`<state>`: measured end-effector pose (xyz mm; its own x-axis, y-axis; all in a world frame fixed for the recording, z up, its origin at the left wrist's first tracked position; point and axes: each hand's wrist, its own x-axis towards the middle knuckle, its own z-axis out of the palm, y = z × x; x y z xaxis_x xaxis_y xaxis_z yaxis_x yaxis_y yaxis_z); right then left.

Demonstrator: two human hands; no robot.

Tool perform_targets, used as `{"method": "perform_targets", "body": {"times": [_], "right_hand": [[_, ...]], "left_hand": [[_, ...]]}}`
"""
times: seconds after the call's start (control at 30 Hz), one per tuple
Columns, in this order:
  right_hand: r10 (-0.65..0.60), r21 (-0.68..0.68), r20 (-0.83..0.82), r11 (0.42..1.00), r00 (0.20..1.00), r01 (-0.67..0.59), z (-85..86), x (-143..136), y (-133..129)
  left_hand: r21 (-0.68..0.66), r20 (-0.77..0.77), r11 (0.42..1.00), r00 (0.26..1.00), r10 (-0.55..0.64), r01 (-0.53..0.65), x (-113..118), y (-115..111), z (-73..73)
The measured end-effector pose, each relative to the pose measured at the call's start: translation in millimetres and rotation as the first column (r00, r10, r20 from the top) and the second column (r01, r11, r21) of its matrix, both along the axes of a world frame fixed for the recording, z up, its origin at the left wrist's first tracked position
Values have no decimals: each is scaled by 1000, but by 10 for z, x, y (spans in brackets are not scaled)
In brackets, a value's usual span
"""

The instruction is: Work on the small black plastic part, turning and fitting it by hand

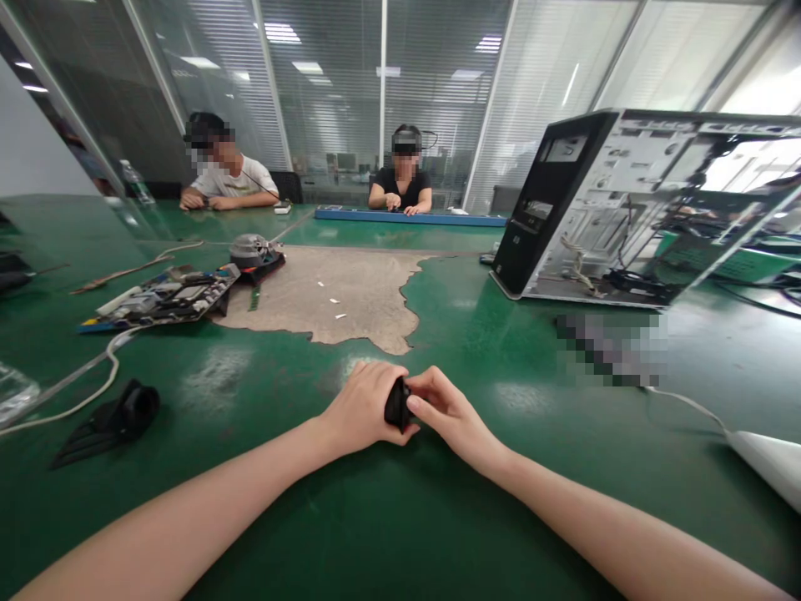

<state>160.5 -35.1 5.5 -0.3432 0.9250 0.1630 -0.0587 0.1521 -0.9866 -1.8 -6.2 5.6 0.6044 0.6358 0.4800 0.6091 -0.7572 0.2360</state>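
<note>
My left hand (370,406) is closed around a small black object (396,404) just above or on the green tabletop. Its exact kind cannot be made out, since my fingers cover much of it. From the right, my right hand (447,413) pinches the object's edge between thumb and forefinger. The two hands meet at this dark piece, in front of the bare brown patch (325,300) of the table.
A computer case (563,209) without its side panel stands at right. Left lie a circuit board (168,294), a round fan-like cooler (250,250), a black strap-like item (118,417) and a white cable (113,359). Two people sit across the table, behind a blue strip (406,217).
</note>
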Motion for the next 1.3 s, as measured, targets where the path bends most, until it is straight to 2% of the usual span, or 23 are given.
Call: {"method": "perform_targets", "body": {"times": [0.13,0.23,0.43,0.63,0.8,1.0,1.17,1.3], "right_hand": [[-40,-7,58,999,997,41,-15,-20,23],[-18,-4,102,1000,995,18,-23,-20,22],[27,83,38,996,999,-31,-61,-4,-31],[-3,-25,24,1000,1000,4,-18,-13,-32],[-17,-27,80,999,997,20,14,-19,-7],[57,-56,8,997,998,-56,31,-32,-23],[7,-22,6,1000,1000,-7,43,-41,-32],[-6,-48,40,999,999,8,58,-43,-28]], "left_hand": [[-4,-17,1000,1000,8,-8,-9,-11,-2],[-5,-13,1000,1000,-9,9,-18,-16,1],[-16,-15,1000,1000,4,-5,-28,-12,0],[-14,-16,1000,1000,4,-4,-14,-21,10],[-15,-5,1000,1000,10,-10,-17,-25,20],[0,-15,1000,1000,-11,11,-25,-27,18],[13,-7,1000,1000,-23,23,-21,-21,11],[-3,1,1000,1000,-20,20,-11,-13,13]]}}
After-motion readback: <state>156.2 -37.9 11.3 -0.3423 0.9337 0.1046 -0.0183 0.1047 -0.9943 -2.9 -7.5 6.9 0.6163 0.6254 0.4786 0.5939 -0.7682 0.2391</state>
